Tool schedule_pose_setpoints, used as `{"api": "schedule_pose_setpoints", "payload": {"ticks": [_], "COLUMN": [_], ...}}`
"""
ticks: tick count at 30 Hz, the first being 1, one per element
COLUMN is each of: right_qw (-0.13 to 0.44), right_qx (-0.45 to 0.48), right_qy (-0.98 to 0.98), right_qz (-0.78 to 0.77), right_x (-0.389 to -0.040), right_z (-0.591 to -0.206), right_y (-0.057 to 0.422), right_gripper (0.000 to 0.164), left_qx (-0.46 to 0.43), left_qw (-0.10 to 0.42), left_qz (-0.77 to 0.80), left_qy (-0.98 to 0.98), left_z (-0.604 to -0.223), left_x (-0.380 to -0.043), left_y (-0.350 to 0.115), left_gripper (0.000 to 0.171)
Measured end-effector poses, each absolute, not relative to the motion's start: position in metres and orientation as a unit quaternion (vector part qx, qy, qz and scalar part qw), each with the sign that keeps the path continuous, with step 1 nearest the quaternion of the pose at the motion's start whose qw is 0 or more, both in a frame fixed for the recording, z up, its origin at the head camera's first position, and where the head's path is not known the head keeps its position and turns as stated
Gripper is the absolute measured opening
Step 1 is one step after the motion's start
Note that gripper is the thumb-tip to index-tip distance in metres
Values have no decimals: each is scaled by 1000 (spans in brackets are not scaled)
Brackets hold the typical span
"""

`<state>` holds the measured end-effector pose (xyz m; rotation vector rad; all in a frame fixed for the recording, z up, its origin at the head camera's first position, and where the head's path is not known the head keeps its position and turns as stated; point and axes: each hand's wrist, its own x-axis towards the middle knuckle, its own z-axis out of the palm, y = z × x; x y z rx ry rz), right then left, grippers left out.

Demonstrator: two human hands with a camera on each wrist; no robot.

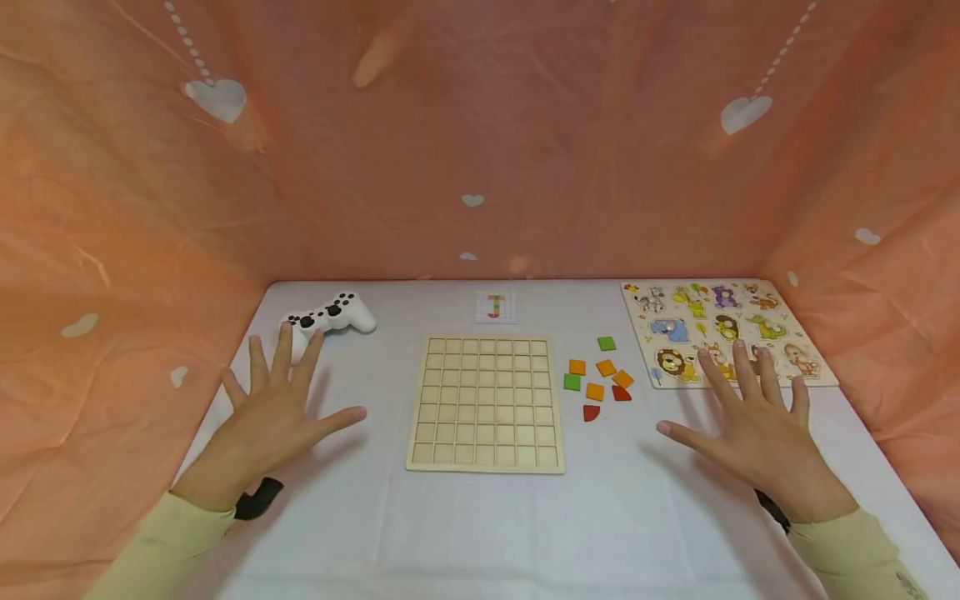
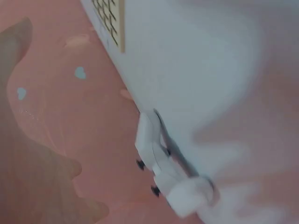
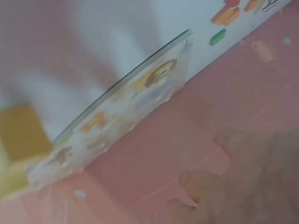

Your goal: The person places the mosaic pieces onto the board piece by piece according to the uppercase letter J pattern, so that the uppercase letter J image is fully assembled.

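My left hand (image 1: pixel 273 421) is spread over the left side of the table, fingers straight and holding nothing. Just beyond its fingertips lies a white game controller (image 1: pixel 352 312) with black buttons and sticks. On the right, my other hand (image 1: pixel 768 437) is likewise spread and holds nothing; its fingertips overlap the near edge of an animal puzzle board (image 1: pixel 647 342) in the head view. Between the hands lies a wooden grid board (image 1: pixel 486 412) with bare square cells. Beside it are scattered green tiles (image 1: pixel 607 343), several orange tiles (image 1: pixel 595 392) and two red quarter-round tiles (image 1: pixel 591 412).
A small card (image 1: pixel 482 308) printed with a coloured hook shape lies behind the grid board. Orange cloth (image 1: pixel 487 150) with pale hearts walls the white tabletop (image 1: pixel 480 525) at the back and sides. In the right wrist view, a blurred yellow block-like thing (image 3: pixel 23 135) shows at the left.
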<state>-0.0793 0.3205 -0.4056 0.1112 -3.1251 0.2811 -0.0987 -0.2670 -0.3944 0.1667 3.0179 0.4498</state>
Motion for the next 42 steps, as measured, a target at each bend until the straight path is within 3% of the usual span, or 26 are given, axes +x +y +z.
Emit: {"api": "schedule_pose_setpoints", "payload": {"ticks": [4,9,12,16,21,24,28,34,42], "right_qw": [3,-4,-8,-10,-29,-30,-32,-56,-69], "right_qx": [48,60,74,87,85,92,96,82,62], "right_qy": [-993,-989,-984,-978,-974,-975,-974,-972,-973], "right_qz": [109,138,161,190,206,203,201,212,213], "right_x": [-89,-104,-115,-131,-147,-154,-160,-169,-172], "right_z": [-409,-416,-419,-422,-429,-434,-434,-430,-427], "right_y": [311,297,287,273,258,252,247,241,239], "right_gripper": [121,119,111,93,72,61,51,38,37], "left_qx": [52,77,92,79,66,54,32,20,7], "left_qw": [51,26,20,48,67,79,107,125,161], "left_qz": [177,203,230,270,271,263,264,262,320], "left_qy": [982,976,969,958,958,960,958,957,934], "left_z": [-401,-412,-418,-420,-422,-423,-424,-427,-429], "left_x": [-108,-125,-134,-142,-151,-154,-155,-155,-157], "left_y": [-253,-224,-206,-186,-171,-165,-162,-163,-163], "left_gripper": [129,122,110,94,52,43,54,57,65]}}
